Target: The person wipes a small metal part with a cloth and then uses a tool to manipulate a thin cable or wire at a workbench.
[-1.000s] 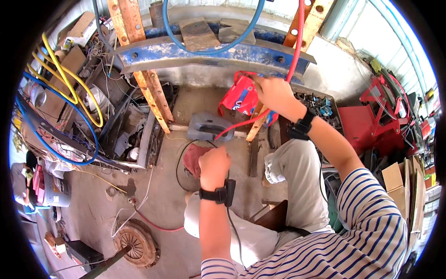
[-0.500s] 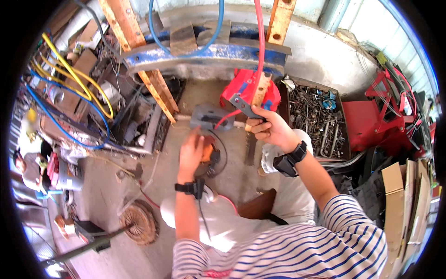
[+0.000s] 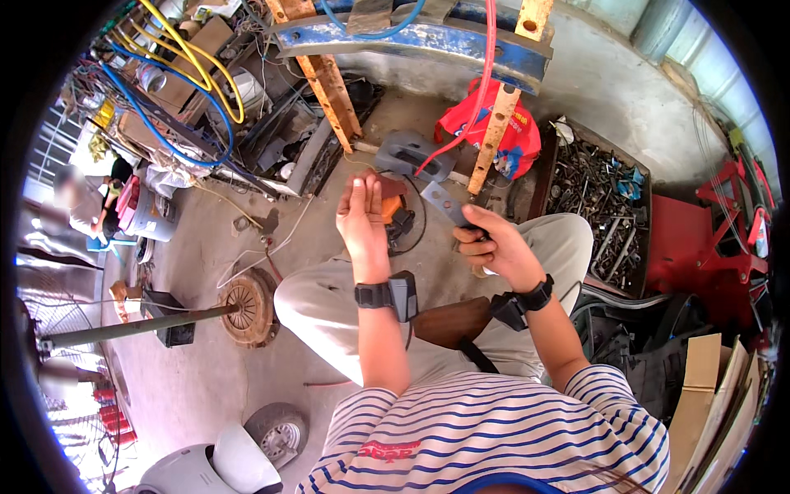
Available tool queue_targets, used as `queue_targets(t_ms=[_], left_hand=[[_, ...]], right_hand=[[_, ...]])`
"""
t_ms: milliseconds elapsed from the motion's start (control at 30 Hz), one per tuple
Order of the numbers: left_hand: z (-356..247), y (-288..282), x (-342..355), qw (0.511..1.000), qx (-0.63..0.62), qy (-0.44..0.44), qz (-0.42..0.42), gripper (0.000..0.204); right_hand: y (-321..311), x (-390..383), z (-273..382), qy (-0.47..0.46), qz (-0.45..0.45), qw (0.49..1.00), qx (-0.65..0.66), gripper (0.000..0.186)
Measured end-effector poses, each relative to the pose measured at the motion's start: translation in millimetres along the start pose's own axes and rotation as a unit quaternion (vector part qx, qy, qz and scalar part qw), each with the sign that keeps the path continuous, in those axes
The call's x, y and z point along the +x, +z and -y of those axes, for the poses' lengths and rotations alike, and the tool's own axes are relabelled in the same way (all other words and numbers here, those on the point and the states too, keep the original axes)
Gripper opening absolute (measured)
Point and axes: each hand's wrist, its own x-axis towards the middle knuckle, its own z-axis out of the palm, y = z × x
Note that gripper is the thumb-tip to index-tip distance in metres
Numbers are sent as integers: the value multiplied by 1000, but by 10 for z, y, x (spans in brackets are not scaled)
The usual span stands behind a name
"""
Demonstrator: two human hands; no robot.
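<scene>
My right hand (image 3: 499, 248) grips the near end of a flat grey metal plate (image 3: 441, 200) with holes in it. Its free end points away from me and to the left, tilted above the floor. My left hand (image 3: 363, 216) is raised to the left of the plate, apart from it, fingers extended and nothing visible in them. Just behind that hand, an orange and black power tool (image 3: 398, 216) rests on the floor, partly hidden. Farther off lies a grey metal piece with an opening (image 3: 416, 154), a red hose (image 3: 466, 137) passing beside it.
A blue beam (image 3: 494, 56) on rusty perforated posts (image 3: 494, 144) spans the far side. At right stands a bin of bolts (image 3: 599, 198), beside red machinery (image 3: 695, 239). A red bag (image 3: 518, 132) sits behind a post. A round ribbed base with a pole (image 3: 249, 309) stands left.
My view has shifted, so the surroundings appear higher and farther right. The plate has come nearer to me in my right hand. My left hand has turned, its fingers now pointing up.
</scene>
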Motion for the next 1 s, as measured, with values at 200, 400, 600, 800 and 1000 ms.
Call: queue_targets(t_ms=[200,400,600,800,1000], left_hand=[[75,480,-510,975,126,-71,167,44],[9,-98,-126,960,266,62,57,44],[-285,-702,-488,912,409,0,37,54],[-264,-765,-654,884,458,-80,-56,57],[-184,-335,-480,857,508,83,15,54]], right_hand=[[-80,-50,-40,6,-28,999,-15,25],[-120,-426,55,-132,-61,989,-10,23],[-1367,-1256,520,-476,-445,756,62,16],[-2716,-1755,740,-315,-617,721,3,45],[-3015,-2020,1086,-78,-701,556,-439,88]])
